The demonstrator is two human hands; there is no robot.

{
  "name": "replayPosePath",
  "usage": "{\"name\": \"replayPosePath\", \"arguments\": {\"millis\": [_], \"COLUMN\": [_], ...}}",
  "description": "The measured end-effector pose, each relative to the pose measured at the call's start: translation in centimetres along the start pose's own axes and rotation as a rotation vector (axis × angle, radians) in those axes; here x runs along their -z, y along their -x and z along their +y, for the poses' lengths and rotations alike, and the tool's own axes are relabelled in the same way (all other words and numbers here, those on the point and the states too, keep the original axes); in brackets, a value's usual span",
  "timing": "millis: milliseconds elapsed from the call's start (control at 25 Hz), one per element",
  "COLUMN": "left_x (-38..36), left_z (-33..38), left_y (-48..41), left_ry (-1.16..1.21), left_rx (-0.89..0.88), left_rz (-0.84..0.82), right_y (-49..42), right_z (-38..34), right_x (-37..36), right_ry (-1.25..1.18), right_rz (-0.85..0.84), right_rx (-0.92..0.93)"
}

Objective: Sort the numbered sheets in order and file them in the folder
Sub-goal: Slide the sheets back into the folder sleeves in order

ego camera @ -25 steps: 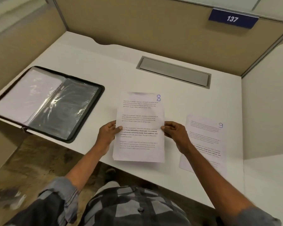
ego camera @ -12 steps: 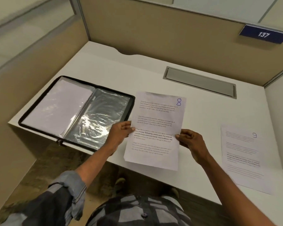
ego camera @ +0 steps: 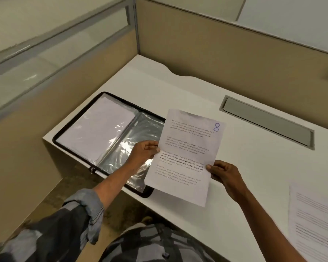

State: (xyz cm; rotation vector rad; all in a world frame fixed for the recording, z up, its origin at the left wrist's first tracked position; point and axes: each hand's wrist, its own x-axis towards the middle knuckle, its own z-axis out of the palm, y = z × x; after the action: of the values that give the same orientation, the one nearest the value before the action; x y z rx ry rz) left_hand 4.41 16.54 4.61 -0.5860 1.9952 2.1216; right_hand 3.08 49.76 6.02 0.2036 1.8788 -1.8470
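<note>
Head view, single frame. Sheet 8 (ego camera: 186, 154), a printed page with a handwritten blue 8 in its upper right corner, is held clear of the tabletop (ego camera: 225, 214). The left hand (ego camera: 143, 153) is pinched closed on its left edge and the right hand (ego camera: 224, 172) is pinched closed on its right edge, lower down. The page sits tilted, and its left part overlaps the right half of the folder (ego camera: 106, 137) in this view.

The folder lies open at the left end of the tabletop, its near corner at or just past the front edge. Its left half shows white sheets behind clear plastic. Its right half is a glossy sleeve, wrinkled and reflective, which looks empty, though glare makes this uncertain. A second printed sheet (ego camera: 316, 222) lies flat at the far right, well apart from the folder. Its number is cut off by the frame and cannot be read.

Assessment: filing of sheet 8 appears to be the step in hand.

Risks noted:
- The wrinkled sleeve may catch the leading edge and crease or buckle the page, since thin paper held only at two edges has little stiffness.
- Pressure on the overhanging corner could tip or shift the folder.
- The sleeve opening is not visible, so a misjudged entry is possible.
- Sequence cannot be verified, as no filed numbers are legible.
</note>
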Motion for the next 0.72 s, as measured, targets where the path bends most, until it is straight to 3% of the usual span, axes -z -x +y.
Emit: {"name": "replayPosePath", "arguments": {"millis": [160,280,520,640,720], "left_x": [1.3,2.8,5.9,7.6,8.7], "left_z": [-0.5,-0.7,-0.6,-1.0,-1.1], "left_y": [-2.3,-5.3,-14.0,-18.8,-21.0], "left_ry": [0.038,-0.077,-0.72,-1.087,-1.398], "left_rx": [0.021,-0.001,-0.214,-0.348,-0.566], "left_rz": [0.131,0.222,0.16,-0.032,-0.143], "right_y": [-4.1,-6.8,-12.7,-15.4,-17.0], "right_z": [-2.1,-4.0,-7.8,-8.6,-8.8], "right_x": [0.4,0.8,-1.5,-3.9,-5.4], "right_ry": [-0.003,-0.084,-0.219,-0.315,-0.332], "right_rz": [0.052,0.148,0.307,0.378,0.432], "right_rx": [-0.001,0.015,0.119,0.123,0.115]}}
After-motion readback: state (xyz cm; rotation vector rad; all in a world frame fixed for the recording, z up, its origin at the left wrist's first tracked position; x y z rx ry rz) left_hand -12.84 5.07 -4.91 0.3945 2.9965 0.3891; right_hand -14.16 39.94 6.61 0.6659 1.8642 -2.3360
